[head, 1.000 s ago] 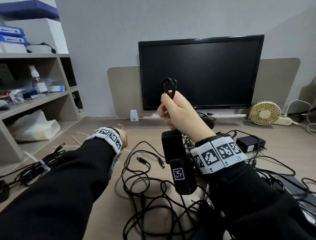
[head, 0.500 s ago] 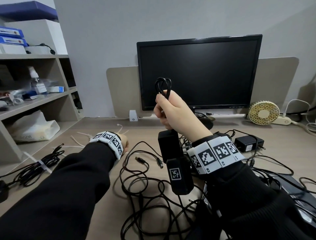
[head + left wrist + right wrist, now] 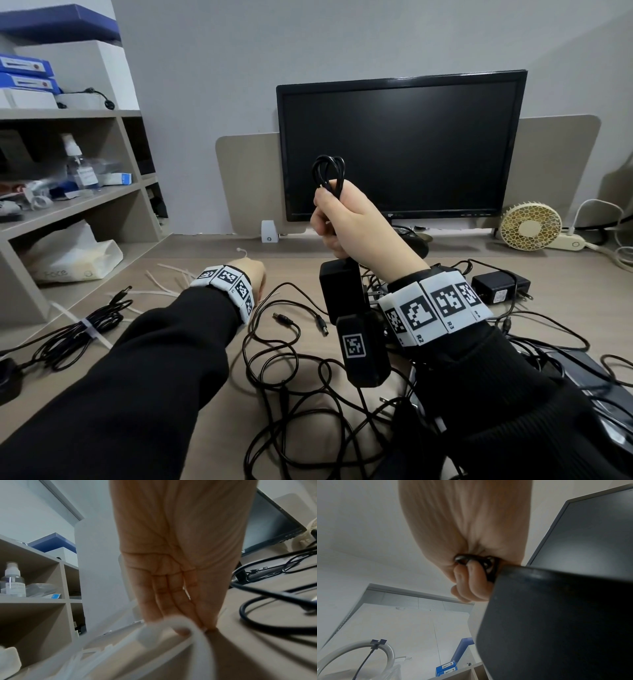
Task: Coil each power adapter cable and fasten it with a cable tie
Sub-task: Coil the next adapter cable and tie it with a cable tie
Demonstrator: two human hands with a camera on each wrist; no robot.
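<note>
My right hand (image 3: 346, 219) is raised in front of the monitor and grips a coiled black cable (image 3: 329, 171), whose loops stick out above the fist. The cable's black adapter block (image 3: 340, 291) hangs below the fist; in the right wrist view the same adapter block (image 3: 556, 622) fills the lower right under the curled fingers (image 3: 471, 585). My left hand (image 3: 251, 277) is down on the desk among loose white cable ties (image 3: 164, 284). In the left wrist view its fingertips (image 3: 207, 627) come together on the desk and pinch a white cable tie (image 3: 173, 620).
A tangle of loose black cables (image 3: 291, 370) lies between my arms, with another adapter (image 3: 500, 289) to the right. A tied cable bundle (image 3: 85, 329) lies at the left. Behind stand a monitor (image 3: 400, 144), a small fan (image 3: 531, 226) and shelves (image 3: 68, 205).
Little has changed: the right hand keeps the coil raised and has drifted slightly left. The left hand stays at the cable ties on the desk.
</note>
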